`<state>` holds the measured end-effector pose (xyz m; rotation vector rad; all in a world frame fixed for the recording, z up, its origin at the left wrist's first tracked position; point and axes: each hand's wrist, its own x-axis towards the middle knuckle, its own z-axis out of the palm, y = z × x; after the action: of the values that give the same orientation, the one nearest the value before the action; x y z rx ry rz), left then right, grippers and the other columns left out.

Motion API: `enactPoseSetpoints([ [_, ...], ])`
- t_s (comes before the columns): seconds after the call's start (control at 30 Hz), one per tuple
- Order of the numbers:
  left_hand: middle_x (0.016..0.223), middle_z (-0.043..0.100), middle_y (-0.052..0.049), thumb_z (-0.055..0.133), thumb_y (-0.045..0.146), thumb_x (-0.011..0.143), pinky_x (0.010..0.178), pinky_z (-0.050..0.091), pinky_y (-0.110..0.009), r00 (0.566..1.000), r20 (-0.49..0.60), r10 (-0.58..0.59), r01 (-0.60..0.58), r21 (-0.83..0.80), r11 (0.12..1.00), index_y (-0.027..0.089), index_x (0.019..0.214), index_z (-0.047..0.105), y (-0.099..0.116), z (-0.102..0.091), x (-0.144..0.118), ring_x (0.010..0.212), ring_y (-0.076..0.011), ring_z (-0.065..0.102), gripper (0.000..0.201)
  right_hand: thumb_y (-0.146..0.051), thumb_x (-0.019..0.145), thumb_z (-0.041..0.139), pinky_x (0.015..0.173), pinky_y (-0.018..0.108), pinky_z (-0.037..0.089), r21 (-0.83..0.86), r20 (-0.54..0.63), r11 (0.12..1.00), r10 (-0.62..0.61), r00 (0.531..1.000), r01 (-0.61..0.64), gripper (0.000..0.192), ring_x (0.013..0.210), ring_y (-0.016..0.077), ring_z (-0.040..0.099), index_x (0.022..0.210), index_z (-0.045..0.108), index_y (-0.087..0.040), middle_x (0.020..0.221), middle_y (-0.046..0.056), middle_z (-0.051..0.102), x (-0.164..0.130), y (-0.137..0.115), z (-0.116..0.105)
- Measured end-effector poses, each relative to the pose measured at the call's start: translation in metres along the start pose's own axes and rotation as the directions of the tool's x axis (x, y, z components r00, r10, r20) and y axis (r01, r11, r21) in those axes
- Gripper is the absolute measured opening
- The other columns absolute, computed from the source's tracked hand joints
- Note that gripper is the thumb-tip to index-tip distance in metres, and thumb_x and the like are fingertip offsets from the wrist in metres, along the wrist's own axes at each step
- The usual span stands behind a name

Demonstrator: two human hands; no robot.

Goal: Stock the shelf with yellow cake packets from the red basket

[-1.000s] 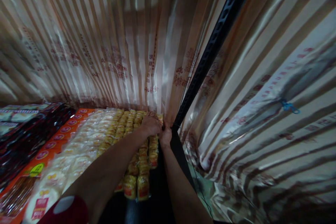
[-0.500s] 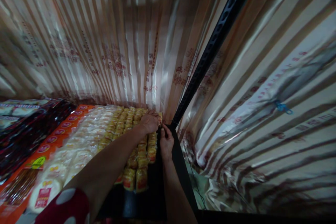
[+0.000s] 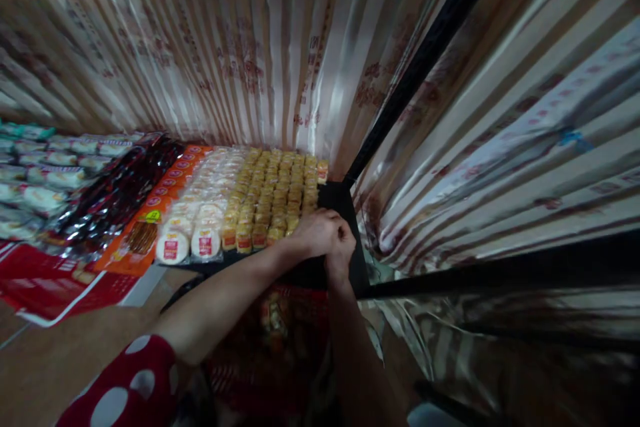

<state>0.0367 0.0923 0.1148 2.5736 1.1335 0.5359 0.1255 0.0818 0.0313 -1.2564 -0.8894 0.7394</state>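
Right, both hands meet at the front right corner of the shelf [image 3: 345, 203]; left hand [image 3: 316, 232] lies curled, knuckles up, fingers folded down on the dark bare patch of shelf just in front of the yellow packs [image 3: 280, 190]; right hand [image 3: 341, 248] is bunched against it, fingertips pressed together as if pinching something small; can't tell what sits between them, too dark and blurred; the two hands touch.

Yellow packs stand in tight rows, filling the shelf's right part up to the striped curtain [image 3: 280, 47] behind; front row ends just left of the left hand; nearest packs look untouched by either hand, though the gap is small.

Left of them: white round packs [image 3: 200, 227] with red labels, then an orange carton [image 3: 150, 213], then dark glossy packs [image 3: 120, 193], pale packs [image 3: 40, 173] far left; red sheet [image 3: 55, 287] hangs below those.

Black post [image 3: 425, 60] rises slanted from the shelf corner beside the right hand; black rail [image 3: 500, 267] runs off to the right; curtain folds on both sides of the post; red polka-dot sleeve [image 3: 120, 387] on the left arm; red basket [image 3: 280, 327] dim below the shelf, under the forearms.
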Motion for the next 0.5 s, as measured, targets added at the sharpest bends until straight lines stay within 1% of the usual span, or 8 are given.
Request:
enactPoseSetpoints([
  [0.07, 0.106, 0.064, -0.006, 0.045, 0.015, 0.082, 0.088, 0.046, -0.031, 0.999, -0.046, 0.020, -0.022, -0.042, 0.999, 0.014, 0.101, 0.064, 0.013, 0.006, -0.026, 0.099, -0.0202, 0.054, 0.027, -0.031, 0.068, 0.056, 0.082, 0.033, 0.046, -0.026, -0.002, 1.000, -0.012, 1.000, 0.012, 0.029, 0.084, 0.0173, 0.060, 0.090, 0.061, -0.012, 0.091, 0.008, 0.066, -0.027, -0.008, -0.011],
  [0.2, 0.109, 0.063, -0.007, 0.045, 0.014, 0.082, 0.092, 0.043, -0.032, 0.985, -0.170, 0.032, -0.070, -0.221, 0.973, 0.015, 0.105, 0.062, 0.039, 0.016, -0.080, 0.101, -0.0188, 0.052, 0.029, -0.034, 0.077, 0.050, 0.081, 0.033, 0.047, -0.111, -0.011, 0.993, -0.038, 0.999, 0.036, 0.028, 0.087, 0.0184, 0.060, 0.094, 0.060, -0.015, 0.094, 0.008, 0.065, -0.087, -0.019, -0.034],
  [0.27, 0.106, 0.064, -0.006, 0.042, 0.015, 0.084, 0.092, 0.043, -0.032, 0.976, -0.214, -0.029, -0.040, -0.311, 0.950, 0.016, 0.101, 0.064, 0.048, 0.024, -0.107, 0.098, -0.0178, 0.053, 0.028, -0.035, 0.079, 0.047, 0.077, 0.032, 0.048, -0.260, 0.040, 0.965, -0.032, 0.999, 0.041, 0.027, 0.084, 0.0185, 0.061, 0.093, 0.062, -0.016, 0.090, 0.007, 0.066, -0.116, -0.017, -0.046],
  [0.33, 0.098, 0.065, -0.006, 0.042, 0.015, 0.084, 0.090, 0.044, -0.033, 0.966, -0.214, -0.148, 0.058, -0.376, 0.925, 0.017, 0.095, 0.066, 0.050, 0.038, -0.132, 0.094, -0.0176, 0.054, 0.027, -0.035, 0.080, 0.045, 0.075, 0.031, 0.049, -0.391, 0.120, 0.920, 0.045, 0.992, 0.005, 0.028, 0.082, 0.0190, 0.062, 0.093, 0.063, -0.017, 0.090, 0.008, 0.068, -0.142, -0.008, -0.054],
  [0.4, 0.095, 0.066, -0.006, 0.044, 0.012, 0.081, 0.087, 0.045, -0.032, 0.941, -0.120, -0.316, 0.240, -0.422, 0.874, 0.017, 0.091, 0.068, 0.043, 0.058, -0.155, 0.093, -0.0176, 0.056, 0.026, -0.032, 0.081, 0.041, 0.077, 0.031, 0.049, -0.523, 0.202, 0.851, 0.168, 0.965, -0.039, 0.031, 0.084, 0.0200, 0.063, 0.095, 0.064, -0.016, 0.094, 0.010, 0.069, -0.161, 0.007, -0.058],
  [0.43, 0.094, 0.067, -0.006, 0.044, 0.010, 0.079, 0.087, 0.045, -0.031, 0.910, -0.031, -0.413, 0.362, -0.428, 0.828, 0.017, 0.089, 0.068, 0.037, 0.070, -0.165, 0.093, -0.0172, 0.057, 0.027, -0.029, 0.081, 0.040, 0.079, 0.031, 0.048, -0.601, 0.258, 0.797, 0.260, 0.930, -0.056, 0.031, 0.087, 0.0205, 0.063, 0.096, 0.064, -0.015, 0.096, 0.012, 0.069, -0.169, 0.016, -0.058],
  [0.47, 0.094, 0.067, -0.006, 0.044, 0.008, 0.078, 0.088, 0.044, -0.030, 0.861, 0.089, -0.501, 0.490, -0.409, 0.770, 0.017, 0.089, 0.068, 0.030, 0.081, -0.174, 0.093, -0.0168, 0.058, 0.028, -0.025, 0.082, 0.039, 0.081, 0.031, 0.047, -0.683, 0.324, 0.729, 0.365, 0.873, -0.051, 0.032, 0.089, 0.0207, 0.064, 0.099, 0.064, -0.015, 0.099, 0.012, 0.069, -0.175, 0.025, -0.056],
  [0.5, 0.097, 0.068, -0.006, 0.043, 0.007, 0.078, 0.089, 0.044, -0.028, 0.780, 0.224, -0.584, 0.622, -0.375, 0.687, 0.017, 0.090, 0.068, 0.023, 0.092, -0.183, 0.094, -0.0158, 0.059, 0.029, -0.022, 0.082, 0.038, 0.082, 0.031, 0.047, -0.755, 0.377, 0.655, 0.467, 0.800, -0.026, 0.034, 0.091, 0.0209, 0.064, 0.104, 0.063, -0.015, 0.101, 0.013, 0.069, -0.180, 0.034, -0.054],
])
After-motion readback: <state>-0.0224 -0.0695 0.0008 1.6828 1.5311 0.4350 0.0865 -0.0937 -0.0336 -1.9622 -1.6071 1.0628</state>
